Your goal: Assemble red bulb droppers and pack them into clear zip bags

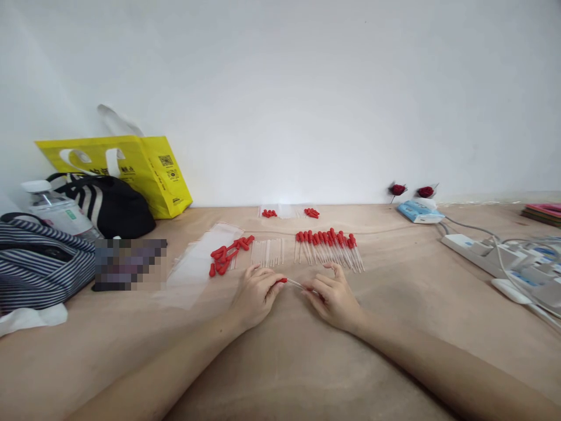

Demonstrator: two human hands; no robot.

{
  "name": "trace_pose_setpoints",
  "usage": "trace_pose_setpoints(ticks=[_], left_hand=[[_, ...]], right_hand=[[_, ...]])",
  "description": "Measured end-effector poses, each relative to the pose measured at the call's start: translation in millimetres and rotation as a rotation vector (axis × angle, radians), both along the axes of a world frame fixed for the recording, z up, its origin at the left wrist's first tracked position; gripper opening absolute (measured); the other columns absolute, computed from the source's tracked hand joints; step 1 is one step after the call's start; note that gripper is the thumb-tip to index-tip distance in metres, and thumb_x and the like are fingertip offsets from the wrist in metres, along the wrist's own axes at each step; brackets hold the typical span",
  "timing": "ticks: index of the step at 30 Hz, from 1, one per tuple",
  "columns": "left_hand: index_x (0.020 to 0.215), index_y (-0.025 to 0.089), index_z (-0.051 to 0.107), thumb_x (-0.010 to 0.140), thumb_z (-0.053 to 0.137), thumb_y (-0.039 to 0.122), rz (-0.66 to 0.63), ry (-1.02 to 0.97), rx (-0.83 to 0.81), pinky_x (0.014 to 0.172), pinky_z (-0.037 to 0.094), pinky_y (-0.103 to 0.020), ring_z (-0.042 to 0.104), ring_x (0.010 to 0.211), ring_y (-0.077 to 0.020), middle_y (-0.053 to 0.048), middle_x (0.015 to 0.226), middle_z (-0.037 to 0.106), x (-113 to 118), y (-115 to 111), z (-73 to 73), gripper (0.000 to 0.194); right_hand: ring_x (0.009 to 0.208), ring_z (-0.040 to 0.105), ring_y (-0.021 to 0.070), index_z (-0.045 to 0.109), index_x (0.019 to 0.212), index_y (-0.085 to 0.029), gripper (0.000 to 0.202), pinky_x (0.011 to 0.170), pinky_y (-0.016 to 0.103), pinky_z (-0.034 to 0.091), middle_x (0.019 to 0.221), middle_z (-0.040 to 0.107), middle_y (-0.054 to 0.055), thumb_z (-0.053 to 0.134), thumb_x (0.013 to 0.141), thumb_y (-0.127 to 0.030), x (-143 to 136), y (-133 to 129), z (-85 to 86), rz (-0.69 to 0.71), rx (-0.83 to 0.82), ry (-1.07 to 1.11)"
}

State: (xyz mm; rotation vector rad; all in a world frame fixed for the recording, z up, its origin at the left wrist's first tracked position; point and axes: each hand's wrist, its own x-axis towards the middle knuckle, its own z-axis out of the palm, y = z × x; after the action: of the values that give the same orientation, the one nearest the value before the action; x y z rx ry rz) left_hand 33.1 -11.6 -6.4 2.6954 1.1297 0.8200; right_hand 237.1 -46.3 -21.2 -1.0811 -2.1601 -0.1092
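Looks bright and diffusely lit, glowing palest low on the wall [283, 187] right of the yellow bag [169, 175]. Darkens softly on the surface [280, 374] well in front of the bag; breaks into blocky pixels nearer it. Stretches, wide-angle, toward the edges.

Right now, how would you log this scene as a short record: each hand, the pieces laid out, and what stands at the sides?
left hand: pinching a red bulb
right hand: holding a thin tube that points toward that bulb
loose pieces: red bulbs in a pile, left of a row of bare tubes
capped pieces: row of red-topped tubes, on the right
left side: yellow bag, striped pouch
right side: power strip
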Motion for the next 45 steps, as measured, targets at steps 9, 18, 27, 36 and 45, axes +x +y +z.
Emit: trace_pose_setpoints(ticks=[9,18,27,36,45], left_hand=[[0.079,0.020,0.058,0.085,0.044,0.022,-0.097,-0.036,-0.011,0.088,0.030,-0.037,0.056,0.078,-0.0149,0.000,0.076,0.065,-2,0,-2.4,0.015],[0.077,0.017,0.057,0.084,0.045,0.020,-0.216,-0.103,-0.055,0.075,0.036,-0.032,0.053,0.072,-0.0152,-0.002,0.071,0.061,0,-2,-0.6,0.015],[0.077,0.018,0.056,0.084,0.044,0.019,-0.260,-0.027,-0.033,0.088,0.027,-0.036,0.053,0.071,-0.0132,0.001,0.068,0.059,0,-4,0.5,0.014],[0.076,0.018,0.054,0.084,0.042,0.021,-0.232,-0.020,0.062,0.089,0.027,-0.037,0.052,0.068,-0.0133,0.001,0.065,0.057,2,-6,-1.7,0.015],[0.077,0.018,0.056,0.084,0.039,0.020,-0.260,-0.008,0.084,0.089,0.028,-0.037,0.053,0.069,-0.0135,0.001,0.066,0.059,3,-6,-1.7,0.018]], right_hand=[[0.058,0.053,0.0087,0.060,0.089,-0.021,0.016,0.083,0.034,0.024,0.067,0.063,-0.002,0.045,0.083,-0.020,4,3,-3.7,0.137,0.003,0.012],[0.054,0.051,0.0073,0.058,0.092,-0.020,0.023,0.080,0.035,0.023,0.070,0.065,-0.003,0.043,0.079,-0.010,9,9,-3.4,0.210,0.254,0.003],[0.058,0.051,0.0091,0.059,0.088,-0.019,0.024,0.073,0.034,0.021,0.068,0.063,-0.002,0.040,0.077,-0.009,10,9,0.6,0.206,0.224,-0.065],[0.055,0.043,0.0102,0.057,0.079,-0.016,0.018,0.064,0.030,0.019,0.065,0.060,0.000,0.039,0.081,-0.014,-2,2,2.4,0.120,0.051,-0.069],[0.053,0.043,0.0097,0.055,0.076,-0.016,0.021,0.064,0.029,0.018,0.067,0.063,0.001,0.035,0.083,-0.014,-9,0,5.0,0.090,-0.115,-0.064]])
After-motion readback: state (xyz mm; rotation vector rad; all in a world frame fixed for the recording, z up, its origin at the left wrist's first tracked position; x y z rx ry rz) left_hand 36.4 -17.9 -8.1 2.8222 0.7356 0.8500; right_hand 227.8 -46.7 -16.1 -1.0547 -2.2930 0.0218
